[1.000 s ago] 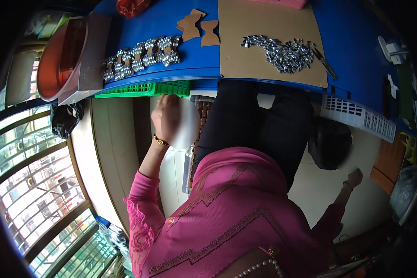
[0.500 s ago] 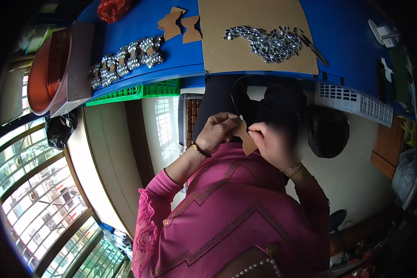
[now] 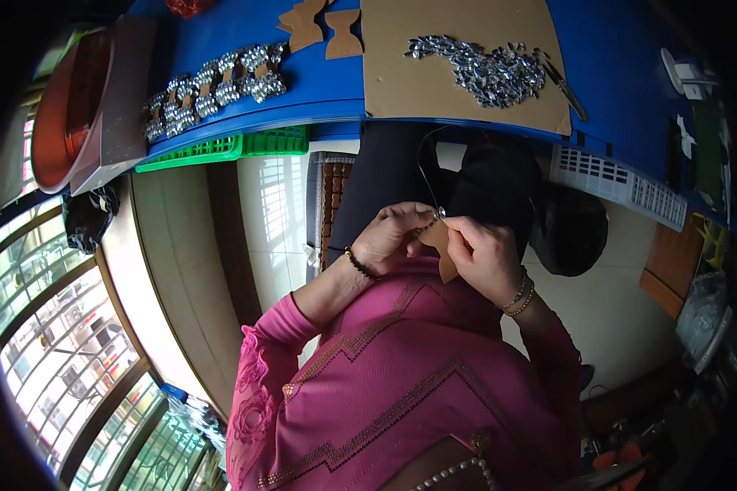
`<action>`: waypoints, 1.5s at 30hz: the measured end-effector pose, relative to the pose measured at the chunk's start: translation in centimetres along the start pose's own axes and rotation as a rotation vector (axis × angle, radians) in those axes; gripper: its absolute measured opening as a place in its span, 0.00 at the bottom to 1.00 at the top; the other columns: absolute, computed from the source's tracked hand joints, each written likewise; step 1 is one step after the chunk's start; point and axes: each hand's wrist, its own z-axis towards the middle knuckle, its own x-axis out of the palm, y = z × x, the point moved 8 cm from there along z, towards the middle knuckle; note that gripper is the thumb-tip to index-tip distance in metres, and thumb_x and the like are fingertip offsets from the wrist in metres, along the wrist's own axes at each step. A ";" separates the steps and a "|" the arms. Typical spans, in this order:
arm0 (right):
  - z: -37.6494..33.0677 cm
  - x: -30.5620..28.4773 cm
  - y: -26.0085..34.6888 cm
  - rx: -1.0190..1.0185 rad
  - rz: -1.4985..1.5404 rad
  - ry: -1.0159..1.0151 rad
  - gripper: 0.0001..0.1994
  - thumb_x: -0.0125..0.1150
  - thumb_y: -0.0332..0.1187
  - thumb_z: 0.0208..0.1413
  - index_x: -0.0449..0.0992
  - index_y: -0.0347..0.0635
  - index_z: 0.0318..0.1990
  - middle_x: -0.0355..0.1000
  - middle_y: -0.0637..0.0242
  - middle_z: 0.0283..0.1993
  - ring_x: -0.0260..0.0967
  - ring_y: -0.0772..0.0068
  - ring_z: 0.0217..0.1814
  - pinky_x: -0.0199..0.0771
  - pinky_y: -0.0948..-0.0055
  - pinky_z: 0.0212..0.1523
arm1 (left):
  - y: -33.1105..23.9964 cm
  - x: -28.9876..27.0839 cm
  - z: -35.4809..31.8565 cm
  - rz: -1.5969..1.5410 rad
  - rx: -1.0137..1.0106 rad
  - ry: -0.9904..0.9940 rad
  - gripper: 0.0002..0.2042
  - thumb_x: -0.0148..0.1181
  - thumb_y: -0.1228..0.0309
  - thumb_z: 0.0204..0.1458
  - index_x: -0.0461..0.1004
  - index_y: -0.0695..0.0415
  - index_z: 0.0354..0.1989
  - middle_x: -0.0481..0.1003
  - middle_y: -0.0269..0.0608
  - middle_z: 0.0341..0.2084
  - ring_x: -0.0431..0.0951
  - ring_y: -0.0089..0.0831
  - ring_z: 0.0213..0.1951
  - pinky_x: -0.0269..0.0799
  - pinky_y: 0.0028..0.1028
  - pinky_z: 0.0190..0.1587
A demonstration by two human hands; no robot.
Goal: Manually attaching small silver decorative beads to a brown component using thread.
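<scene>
My left hand [image 3: 389, 239] pinches a small brown cardboard piece [image 3: 439, 239] over my lap. A shiny clear rhinestone [image 3: 441, 212] sits at the card's far edge, between my two hands. From there a thin dark thread [image 3: 423, 170] arcs away toward the table edge. My right hand [image 3: 487, 258] is closed, its thumb and fingertips pressed together against the card's right side near the rhinestone. Whatever those fingertips hold is too small to make out. Part of the card is hidden behind my fingers.
On the blue table [image 3: 327, 94], a cardboard sheet [image 3: 393, 94] bears a pile of rhinestones [image 3: 499, 78] and tweezers [image 3: 567, 92]. Cardboard cutouts [image 3: 344, 34] and rhinestone-covered pieces [image 3: 213, 86] lie left. Below the edge sit a green basket [image 3: 274, 141] and a white basket [image 3: 618, 186].
My right hand has come in from the right, up against the card's far edge by the rhinestone. My left hand keeps its hold on the card. The whole view has shifted slightly.
</scene>
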 end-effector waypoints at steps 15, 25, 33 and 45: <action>0.2 -0.2 0.3 -0.003 -0.039 0.031 0.04 0.54 0.23 0.43 0.70 0.40 0.30 0.66 0.60 0.15 0.67 0.62 0.16 0.67 0.67 0.17 | -0.1 0.3 0.0 -0.050 0.089 0.059 0.06 0.50 0.76 0.51 0.71 0.60 0.36 0.73 0.34 0.27 0.64 0.18 0.17 0.58 0.16 0.18; 0.4 0.0 0.3 0.040 -0.003 0.059 0.05 0.54 0.23 0.44 0.71 0.40 0.31 0.68 0.60 0.17 0.68 0.62 0.17 0.68 0.69 0.18 | -0.6 0.0 -0.1 -0.015 0.125 0.045 0.05 0.51 0.77 0.50 0.72 0.59 0.35 0.73 0.34 0.27 0.65 0.17 0.17 0.58 0.15 0.17; 0.3 -0.1 0.0 0.050 0.014 0.035 0.05 0.55 0.23 0.45 0.72 0.39 0.31 0.69 0.60 0.18 0.69 0.63 0.18 0.68 0.70 0.18 | -0.8 0.1 -0.2 0.058 0.179 0.021 0.05 0.51 0.75 0.51 0.72 0.60 0.35 0.72 0.33 0.25 0.64 0.16 0.17 0.58 0.14 0.17; 0.0 -0.3 -0.3 0.055 0.026 0.020 0.06 0.55 0.23 0.45 0.72 0.39 0.32 0.69 0.59 0.18 0.69 0.62 0.18 0.68 0.69 0.18 | -0.8 0.4 -0.3 0.059 0.169 -0.016 0.05 0.52 0.74 0.52 0.72 0.59 0.34 0.71 0.31 0.23 0.63 0.14 0.17 0.56 0.13 0.17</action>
